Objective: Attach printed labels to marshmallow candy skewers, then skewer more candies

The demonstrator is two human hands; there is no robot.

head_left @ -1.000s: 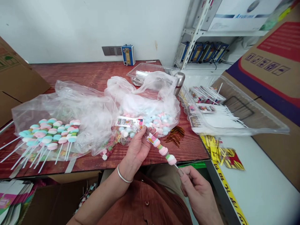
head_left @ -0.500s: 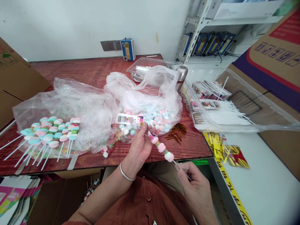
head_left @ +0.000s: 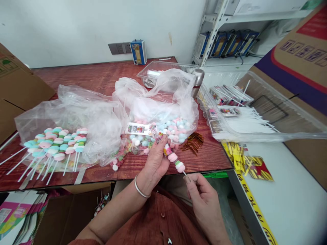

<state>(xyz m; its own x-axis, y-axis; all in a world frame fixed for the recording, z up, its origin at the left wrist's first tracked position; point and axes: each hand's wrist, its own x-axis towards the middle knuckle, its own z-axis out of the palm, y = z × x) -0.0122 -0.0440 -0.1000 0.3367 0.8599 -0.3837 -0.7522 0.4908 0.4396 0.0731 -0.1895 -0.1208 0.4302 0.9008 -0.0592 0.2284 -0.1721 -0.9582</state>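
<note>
Red-brown wood table [head_left: 89, 76] | white wall [head_left: 76, 23] | metal shelving [head_left: 214, 32] | candy skewer [head_left: 174, 158] held

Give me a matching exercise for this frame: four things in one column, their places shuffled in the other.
Things
1. left hand
2. right hand
3. twist ties
4. blue box

Places
a. against the wall, beside the socket
b. pinching the bare stick end of the candy skewer
c. loose on the table, right of the candy bag
d. gripping the skewer's top, at the printed wrapper

Pairs: 1-d, 2-b, 3-c, 4-a
</note>
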